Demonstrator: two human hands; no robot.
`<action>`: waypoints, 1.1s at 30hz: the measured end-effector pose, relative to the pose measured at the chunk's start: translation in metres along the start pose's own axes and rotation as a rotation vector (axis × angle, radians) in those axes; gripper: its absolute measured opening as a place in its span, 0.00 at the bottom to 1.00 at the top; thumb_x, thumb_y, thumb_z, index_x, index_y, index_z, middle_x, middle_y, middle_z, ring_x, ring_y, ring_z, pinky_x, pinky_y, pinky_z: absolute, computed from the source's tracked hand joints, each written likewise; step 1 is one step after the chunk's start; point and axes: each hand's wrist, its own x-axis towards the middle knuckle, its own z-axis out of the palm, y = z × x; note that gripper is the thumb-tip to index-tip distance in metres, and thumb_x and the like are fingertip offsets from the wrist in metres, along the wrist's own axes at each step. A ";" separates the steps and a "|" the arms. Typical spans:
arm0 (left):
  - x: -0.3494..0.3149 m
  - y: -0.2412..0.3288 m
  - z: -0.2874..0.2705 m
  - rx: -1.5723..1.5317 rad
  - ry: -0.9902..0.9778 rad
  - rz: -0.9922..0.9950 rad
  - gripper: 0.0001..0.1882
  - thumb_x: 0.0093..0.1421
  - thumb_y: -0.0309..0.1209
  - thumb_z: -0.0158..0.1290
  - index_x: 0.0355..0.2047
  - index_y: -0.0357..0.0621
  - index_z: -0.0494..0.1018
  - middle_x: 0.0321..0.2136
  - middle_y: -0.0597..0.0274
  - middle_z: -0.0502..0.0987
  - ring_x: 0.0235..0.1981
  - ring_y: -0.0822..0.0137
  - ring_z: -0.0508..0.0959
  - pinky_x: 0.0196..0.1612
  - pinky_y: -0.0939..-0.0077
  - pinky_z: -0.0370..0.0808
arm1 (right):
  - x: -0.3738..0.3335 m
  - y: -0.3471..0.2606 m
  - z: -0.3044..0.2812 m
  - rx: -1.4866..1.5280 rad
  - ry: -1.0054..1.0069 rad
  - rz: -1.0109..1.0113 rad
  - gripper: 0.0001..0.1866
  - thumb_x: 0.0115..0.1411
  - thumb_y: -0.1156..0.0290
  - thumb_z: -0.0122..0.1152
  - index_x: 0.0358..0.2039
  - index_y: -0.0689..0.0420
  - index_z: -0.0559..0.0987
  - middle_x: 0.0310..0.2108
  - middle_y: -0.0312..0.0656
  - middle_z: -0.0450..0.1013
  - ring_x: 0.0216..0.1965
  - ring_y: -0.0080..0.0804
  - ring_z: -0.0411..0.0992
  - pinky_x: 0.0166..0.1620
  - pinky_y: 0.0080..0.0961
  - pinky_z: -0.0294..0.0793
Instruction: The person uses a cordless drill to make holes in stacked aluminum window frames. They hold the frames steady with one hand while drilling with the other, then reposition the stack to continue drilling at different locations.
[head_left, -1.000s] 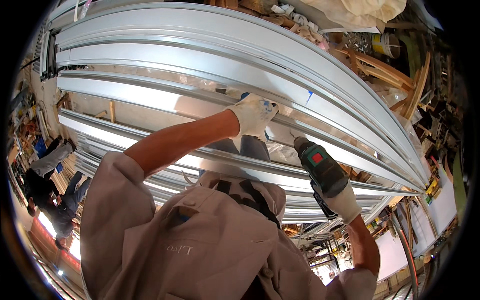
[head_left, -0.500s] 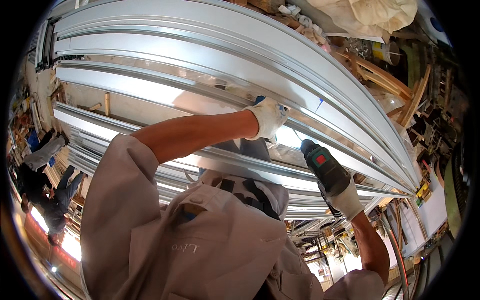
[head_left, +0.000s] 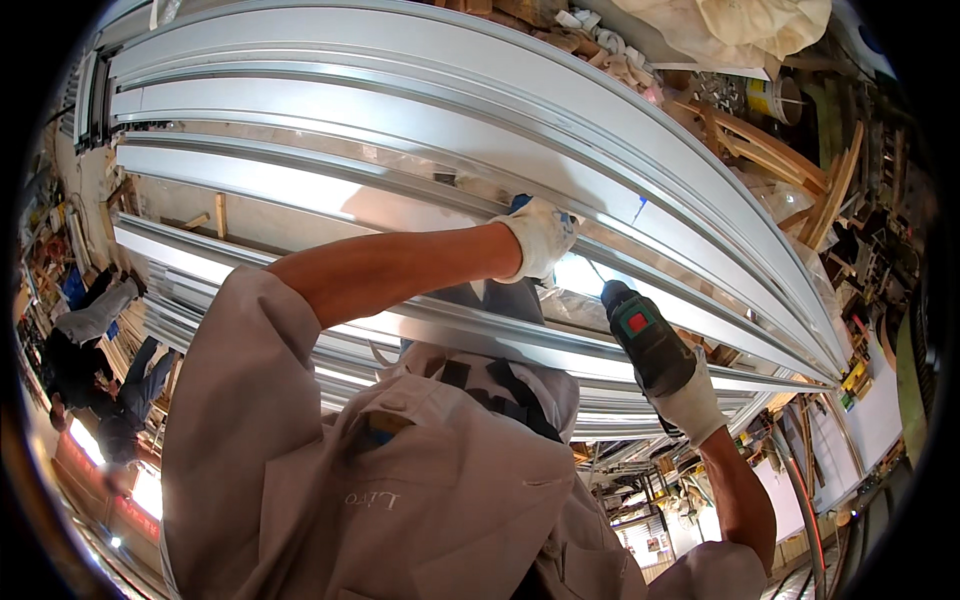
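Note:
My right hand (head_left: 692,400), in a white work glove, is closed round the grip of a black and green cordless drill (head_left: 645,340) with a red patch. The drill's thin bit points up and left, toward a long silver metal profile (head_left: 680,290). Its tip ends close to the profile; whether it touches cannot be made out. My left hand (head_left: 543,238), also gloved, lies curled over the same profile just left of the bit. Its fingertips are mostly hidden, and something blue shows at them. A short blue mark sits on the neighbouring profile (head_left: 600,195).
More long silver profiles (head_left: 300,50) run side by side across the view, with others stacked lower down (head_left: 185,310). Wood strips (head_left: 760,160), a bucket (head_left: 775,102) and scrap crowd the far right. At the far left another person (head_left: 95,370) is bent over.
Both hands and the drill stay almost in place. The whole view has shifted very slightly, and the person at the far left has moved a little.

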 end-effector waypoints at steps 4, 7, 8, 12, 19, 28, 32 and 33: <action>-0.001 0.002 -0.002 0.049 -0.005 -0.002 0.26 0.50 0.43 0.63 0.47 0.43 0.77 0.43 0.59 0.80 0.43 0.62 0.81 0.40 0.64 0.77 | -0.002 0.001 0.003 -0.018 0.009 -0.008 0.16 0.52 0.72 0.65 0.42 0.58 0.78 0.35 0.50 0.77 0.38 0.51 0.75 0.41 0.37 0.74; -0.002 0.002 -0.003 0.062 -0.006 0.002 0.26 0.51 0.43 0.63 0.47 0.42 0.77 0.44 0.58 0.80 0.43 0.62 0.81 0.40 0.65 0.76 | 0.000 0.004 0.004 -0.033 0.042 -0.078 0.15 0.52 0.72 0.65 0.41 0.58 0.78 0.34 0.50 0.77 0.37 0.52 0.75 0.41 0.38 0.74; -0.002 0.002 -0.003 0.061 -0.001 -0.001 0.26 0.51 0.44 0.63 0.47 0.42 0.77 0.44 0.58 0.80 0.43 0.62 0.81 0.40 0.65 0.75 | 0.001 0.004 0.003 -0.030 0.040 -0.081 0.15 0.51 0.72 0.65 0.41 0.58 0.78 0.34 0.50 0.77 0.37 0.52 0.75 0.41 0.38 0.73; -0.005 -0.001 -0.010 0.077 -0.070 0.050 0.45 0.50 0.57 0.64 0.52 0.27 0.66 0.45 0.49 0.78 0.46 0.58 0.81 0.45 0.66 0.78 | 0.003 -0.003 -0.001 -0.033 0.016 -0.068 0.15 0.51 0.72 0.65 0.40 0.58 0.78 0.34 0.51 0.76 0.37 0.54 0.74 0.42 0.40 0.73; -0.016 -0.001 -0.012 0.009 0.051 0.121 0.45 0.52 0.55 0.62 0.57 0.27 0.65 0.48 0.47 0.77 0.52 0.57 0.78 0.49 0.68 0.76 | 0.008 0.012 0.018 -0.163 0.081 -0.068 0.16 0.51 0.70 0.66 0.42 0.57 0.78 0.35 0.53 0.76 0.38 0.55 0.74 0.43 0.43 0.73; -0.007 -0.003 0.010 -0.115 0.119 0.051 0.50 0.45 0.60 0.64 0.57 0.32 0.66 0.47 0.53 0.78 0.52 0.56 0.77 0.51 0.63 0.72 | 0.014 0.023 0.026 -0.046 0.008 0.040 0.21 0.52 0.67 0.67 0.46 0.58 0.77 0.36 0.53 0.77 0.40 0.55 0.75 0.45 0.41 0.74; -0.016 0.001 0.005 -0.013 0.156 0.037 0.49 0.46 0.59 0.64 0.58 0.34 0.64 0.45 0.56 0.79 0.49 0.58 0.78 0.48 0.62 0.72 | 0.004 0.031 0.039 -0.020 0.087 0.050 0.25 0.52 0.65 0.69 0.48 0.60 0.75 0.39 0.53 0.77 0.42 0.56 0.74 0.47 0.41 0.74; -0.016 0.002 0.007 -0.001 0.142 0.029 0.50 0.47 0.59 0.63 0.59 0.34 0.62 0.45 0.56 0.78 0.50 0.57 0.78 0.49 0.62 0.72 | 0.002 0.030 0.040 0.033 0.069 0.106 0.25 0.51 0.65 0.69 0.48 0.60 0.75 0.40 0.54 0.76 0.43 0.56 0.74 0.46 0.41 0.74</action>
